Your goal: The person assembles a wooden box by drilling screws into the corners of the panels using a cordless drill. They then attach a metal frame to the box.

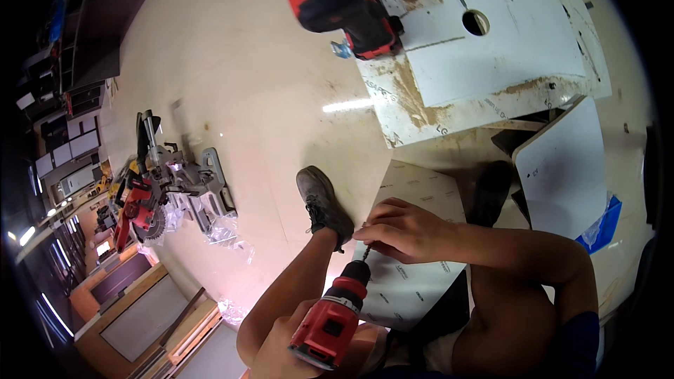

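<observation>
A red and black cordless drill (330,326) points up and away from me, with its chuck and a thin bit at the far end. My left hand (282,344) is closed around it from below, its fingers mostly hidden by the drill body. The bit (367,251) reaches up to my right hand (404,230), whose fingers are pinched together at the tip; what they hold is too small to make out. Beneath that hand, a pale board (400,288) covered with printed film lies tilted across my lap and between my legs.
At the upper right, a white worktable (491,63) with cutouts has another red cordless tool (337,7) at its left corner. A white rounded panel (565,168) leans below it, near a blue bin (602,224). A mitre saw (151,214) and wood panels (144,316) are at left.
</observation>
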The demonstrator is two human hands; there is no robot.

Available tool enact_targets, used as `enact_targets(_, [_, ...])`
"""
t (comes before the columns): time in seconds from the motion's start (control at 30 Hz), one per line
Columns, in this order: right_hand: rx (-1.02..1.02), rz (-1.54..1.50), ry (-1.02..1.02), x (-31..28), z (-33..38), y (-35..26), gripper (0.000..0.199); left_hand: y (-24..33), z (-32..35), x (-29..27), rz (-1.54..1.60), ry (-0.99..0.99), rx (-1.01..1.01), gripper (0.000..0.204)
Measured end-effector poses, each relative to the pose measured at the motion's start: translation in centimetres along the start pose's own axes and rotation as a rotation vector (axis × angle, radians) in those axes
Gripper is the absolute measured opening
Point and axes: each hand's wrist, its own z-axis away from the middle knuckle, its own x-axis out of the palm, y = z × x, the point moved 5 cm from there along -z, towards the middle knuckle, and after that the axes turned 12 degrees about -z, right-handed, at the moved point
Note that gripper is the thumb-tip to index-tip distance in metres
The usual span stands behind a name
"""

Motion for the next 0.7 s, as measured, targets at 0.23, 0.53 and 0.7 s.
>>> enact_targets(0.23, [-0.011, 0.024, 0.01, -0.2, 0.0, 0.2, 0.045, 0.5, 1.7, -0.1, -0.634, 0.342, 0.175, 0.074])
enact_targets(0.53, [0.012, -0.01, 0.006, 0.4, 0.0, 0.5, 0.047, -2.2, 1.9, -0.1, -0.547, 0.22, 0.005, 0.067])
enact_targets(0.7, [0.051, -0.029, -0.013, 0.4, 0.0, 0.6, 0.041, -1.7, 1.4, -0.2, -0.536, 0.227, 0.086, 0.063])
